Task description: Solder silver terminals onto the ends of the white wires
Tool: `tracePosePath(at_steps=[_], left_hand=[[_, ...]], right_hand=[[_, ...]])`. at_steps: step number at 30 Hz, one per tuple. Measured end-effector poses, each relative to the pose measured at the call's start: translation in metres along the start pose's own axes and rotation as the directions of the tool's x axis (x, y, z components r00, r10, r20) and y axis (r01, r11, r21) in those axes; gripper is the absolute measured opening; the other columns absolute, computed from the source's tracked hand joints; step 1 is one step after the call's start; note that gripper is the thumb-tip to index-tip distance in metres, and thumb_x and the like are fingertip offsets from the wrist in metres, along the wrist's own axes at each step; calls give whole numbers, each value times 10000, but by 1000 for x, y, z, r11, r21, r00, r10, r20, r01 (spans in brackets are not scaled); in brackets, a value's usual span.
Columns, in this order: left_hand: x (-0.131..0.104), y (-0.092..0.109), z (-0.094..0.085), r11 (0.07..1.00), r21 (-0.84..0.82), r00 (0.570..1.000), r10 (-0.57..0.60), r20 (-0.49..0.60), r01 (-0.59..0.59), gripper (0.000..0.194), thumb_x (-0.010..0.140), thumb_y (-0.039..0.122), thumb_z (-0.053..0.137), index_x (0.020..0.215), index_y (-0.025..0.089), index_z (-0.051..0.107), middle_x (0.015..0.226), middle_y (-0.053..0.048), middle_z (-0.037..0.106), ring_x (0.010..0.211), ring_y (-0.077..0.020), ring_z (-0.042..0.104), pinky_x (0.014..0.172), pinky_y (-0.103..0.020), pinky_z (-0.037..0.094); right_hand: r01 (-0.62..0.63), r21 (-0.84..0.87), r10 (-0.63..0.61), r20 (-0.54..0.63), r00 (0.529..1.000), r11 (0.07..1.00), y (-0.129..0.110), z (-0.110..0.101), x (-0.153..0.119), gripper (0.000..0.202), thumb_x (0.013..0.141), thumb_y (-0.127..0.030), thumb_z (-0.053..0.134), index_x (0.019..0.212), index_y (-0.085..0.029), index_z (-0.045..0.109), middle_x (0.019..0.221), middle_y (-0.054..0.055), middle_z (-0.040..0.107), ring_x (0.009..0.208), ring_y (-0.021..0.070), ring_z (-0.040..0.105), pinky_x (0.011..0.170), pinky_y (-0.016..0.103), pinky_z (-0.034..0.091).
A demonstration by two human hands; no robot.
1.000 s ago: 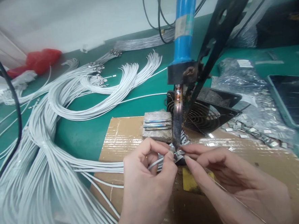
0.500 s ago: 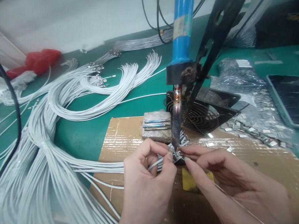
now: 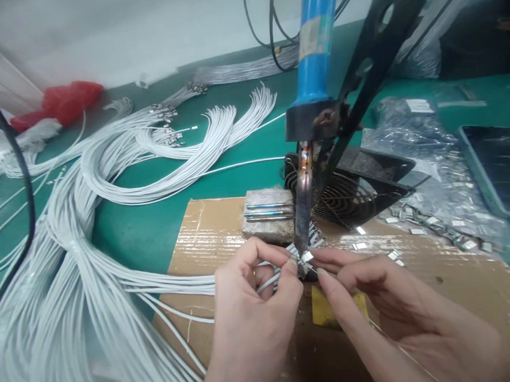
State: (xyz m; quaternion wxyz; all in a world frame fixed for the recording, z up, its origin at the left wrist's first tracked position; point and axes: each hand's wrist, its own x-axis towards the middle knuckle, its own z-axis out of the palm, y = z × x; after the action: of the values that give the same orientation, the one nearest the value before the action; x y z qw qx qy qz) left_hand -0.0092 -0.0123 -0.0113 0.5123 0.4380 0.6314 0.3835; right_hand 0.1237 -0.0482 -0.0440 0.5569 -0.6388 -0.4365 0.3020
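Observation:
My left hand [image 3: 257, 306] pinches a white cable [image 3: 268, 283] near its end, just left of the soldering iron's tip. Between the fingertips of both hands is a small shiny metal connector [image 3: 306, 257], touching or almost touching the tip. The iron [image 3: 303, 211], with its blue handle [image 3: 315, 49], points straight down from a black bracket [image 3: 368, 63]. My right hand [image 3: 387, 304] has thumb and forefinger closed on a thin wire [image 3: 403, 349] that trails down to the right. A metal block [image 3: 268, 213] with rods on it sits behind my left hand.
Large bundles of white cables [image 3: 67, 225] cover the left side. Cardboard [image 3: 205, 228] lies under the hands, with a yellow piece [image 3: 327, 309] on it. A black fan [image 3: 350, 191] stands behind the iron. Loose connectors [image 3: 434, 223], plastic bags [image 3: 407, 130] and a phone [image 3: 501, 164] are at right.
The metal connector between the fingertips now shows a bright flat face beside the tip. Both hands have shifted very slightly to the right in view, along with the iron and fan.

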Motion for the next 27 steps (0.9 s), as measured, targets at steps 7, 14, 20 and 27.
tracePosePath(at_steps=[7,14,20,27], left_hand=[[2,0,0,1000,-16,1000,-6,13,7,114,794,217,694,700,213,628,727,-1,704,524,-100,527,443,-199,401],[4,15,10,997,-76,996,-26,-82,20,123,664,249,705,602,208,607,651,-10,682,557,-122,561,411,-190,364],[6,20,12,987,-141,991,-89,-102,74,115,602,254,718,590,202,616,618,-3,675,525,-115,544,403,-188,354],[6,19,11,985,-151,992,-91,-83,78,113,609,251,720,593,202,620,623,-1,672,493,-97,493,400,-192,329]], right_hand=[[30,-66,-27,41,999,997,-1,-3,-1,240,819,-469,776,715,-257,727,986,90,835,896,273,821,776,295,678],[73,-107,-65,74,995,992,-2,-5,-2,136,849,-393,780,760,-317,710,1019,-30,828,920,154,810,858,155,610],[75,-93,-66,95,993,993,-2,-4,0,148,853,-396,774,755,-301,717,1050,19,830,961,231,817,869,259,654],[98,-93,-90,96,991,991,0,-5,1,155,853,-392,772,751,-283,730,1040,59,832,945,265,822,833,288,672]])
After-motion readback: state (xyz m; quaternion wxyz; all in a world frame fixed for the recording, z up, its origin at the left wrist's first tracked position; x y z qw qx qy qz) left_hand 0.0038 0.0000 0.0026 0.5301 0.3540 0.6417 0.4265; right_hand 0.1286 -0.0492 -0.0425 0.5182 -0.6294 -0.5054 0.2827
